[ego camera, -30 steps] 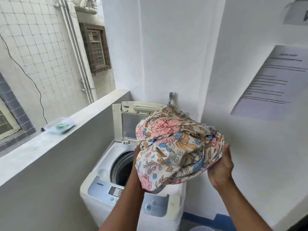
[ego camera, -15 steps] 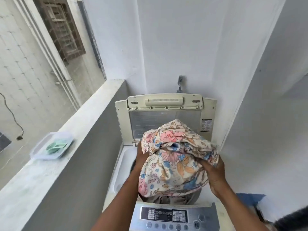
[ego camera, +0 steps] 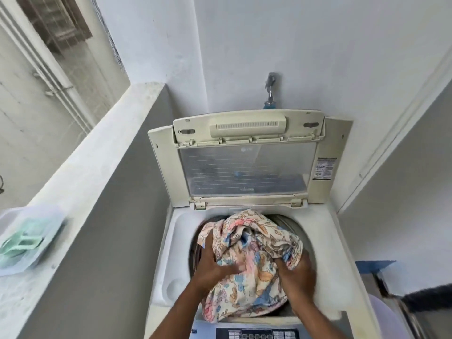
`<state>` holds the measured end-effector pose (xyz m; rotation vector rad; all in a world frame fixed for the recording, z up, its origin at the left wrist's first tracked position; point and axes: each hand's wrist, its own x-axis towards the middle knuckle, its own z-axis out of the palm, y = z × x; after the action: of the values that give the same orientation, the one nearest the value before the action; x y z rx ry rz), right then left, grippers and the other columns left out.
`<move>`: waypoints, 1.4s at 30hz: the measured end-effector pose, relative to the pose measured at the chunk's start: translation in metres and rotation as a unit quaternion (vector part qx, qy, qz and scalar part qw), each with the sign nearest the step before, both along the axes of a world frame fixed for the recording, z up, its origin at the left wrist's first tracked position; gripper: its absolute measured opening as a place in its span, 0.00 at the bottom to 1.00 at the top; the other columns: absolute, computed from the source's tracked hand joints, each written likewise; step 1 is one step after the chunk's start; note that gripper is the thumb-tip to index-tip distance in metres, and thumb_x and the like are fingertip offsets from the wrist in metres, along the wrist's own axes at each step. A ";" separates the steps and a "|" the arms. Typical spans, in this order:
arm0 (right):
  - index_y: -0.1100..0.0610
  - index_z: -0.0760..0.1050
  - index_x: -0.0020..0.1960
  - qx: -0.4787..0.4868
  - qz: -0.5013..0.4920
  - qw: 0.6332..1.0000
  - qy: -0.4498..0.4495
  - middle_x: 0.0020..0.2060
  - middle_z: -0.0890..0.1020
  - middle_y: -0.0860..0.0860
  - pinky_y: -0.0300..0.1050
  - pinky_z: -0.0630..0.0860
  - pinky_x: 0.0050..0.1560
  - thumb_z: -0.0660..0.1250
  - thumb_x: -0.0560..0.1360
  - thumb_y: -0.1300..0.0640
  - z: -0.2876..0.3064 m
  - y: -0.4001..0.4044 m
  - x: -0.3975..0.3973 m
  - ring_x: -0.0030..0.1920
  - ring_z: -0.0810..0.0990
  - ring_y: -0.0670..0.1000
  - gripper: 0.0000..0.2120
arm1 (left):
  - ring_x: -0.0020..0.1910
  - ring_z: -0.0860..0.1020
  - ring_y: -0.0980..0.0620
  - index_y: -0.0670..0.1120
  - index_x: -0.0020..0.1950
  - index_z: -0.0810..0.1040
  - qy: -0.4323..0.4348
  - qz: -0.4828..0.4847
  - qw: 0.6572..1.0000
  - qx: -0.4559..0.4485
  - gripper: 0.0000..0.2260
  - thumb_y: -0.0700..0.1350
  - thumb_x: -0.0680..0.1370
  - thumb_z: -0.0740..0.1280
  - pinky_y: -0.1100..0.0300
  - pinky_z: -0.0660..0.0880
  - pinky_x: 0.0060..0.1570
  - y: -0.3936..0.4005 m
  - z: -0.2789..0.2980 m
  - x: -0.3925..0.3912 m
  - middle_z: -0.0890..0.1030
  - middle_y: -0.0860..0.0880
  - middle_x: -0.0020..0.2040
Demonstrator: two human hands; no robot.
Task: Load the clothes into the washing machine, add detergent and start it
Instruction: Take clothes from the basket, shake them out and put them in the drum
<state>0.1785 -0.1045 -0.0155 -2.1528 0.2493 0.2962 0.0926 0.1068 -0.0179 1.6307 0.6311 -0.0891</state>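
Observation:
A bundle of floral cloth (ego camera: 247, 265), cream with pink, blue and orange flowers, sits in the round drum mouth of the white top-loading washing machine (ego camera: 181, 241). My left hand (ego camera: 210, 267) grips its left side and my right hand (ego camera: 297, 274) grips its right side, both pushing down into the opening. The machine's lid (ego camera: 247, 167) stands upright at the back. The control panel (ego camera: 256, 335) shows at the bottom edge. The drum's inside is hidden by the cloth.
A clear plastic container (ego camera: 27, 241) with a green scoop rests on the white ledge (ego camera: 97, 152) to the left. A tap (ego camera: 270, 91) juts from the wall behind the lid. Walls close in behind and on the right.
The cloth bundle has gone from chest height in front of the machine down into the drum opening, both hands still holding it. The view has tilted down over the machine.

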 end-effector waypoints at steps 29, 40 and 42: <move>0.59 0.68 0.73 -0.057 0.140 0.985 0.086 0.63 0.70 0.47 0.46 0.69 0.68 0.70 0.76 0.67 -0.116 0.045 0.044 0.70 0.72 0.59 0.27 | 0.69 0.75 0.48 0.56 0.80 0.58 0.157 0.041 0.987 0.002 0.51 0.43 0.63 0.82 0.51 0.74 0.70 -0.005 -0.117 0.056 0.76 0.50 0.70; 0.63 0.75 0.64 0.370 -0.111 0.909 0.156 0.55 0.84 0.59 0.54 0.84 0.58 0.74 0.75 0.66 -0.078 0.108 0.093 0.55 0.86 0.57 0.19 | 0.59 0.84 0.47 0.45 0.66 0.77 0.016 0.281 0.936 -0.214 0.16 0.38 0.79 0.71 0.50 0.81 0.58 -0.008 -0.079 0.106 0.85 0.44 0.58; 0.67 0.74 0.65 0.446 -0.155 0.863 0.179 0.56 0.83 0.63 0.54 0.83 0.60 0.75 0.74 0.67 -0.076 0.116 0.105 0.56 0.85 0.60 0.21 | 0.59 0.84 0.45 0.42 0.65 0.78 -0.018 0.319 0.907 -0.274 0.14 0.38 0.80 0.71 0.49 0.81 0.59 -0.006 -0.071 0.124 0.85 0.42 0.59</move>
<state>0.2833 0.0112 -0.0914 -1.1047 0.5414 0.5042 0.2165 0.1003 -0.0891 0.8283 0.9817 0.2270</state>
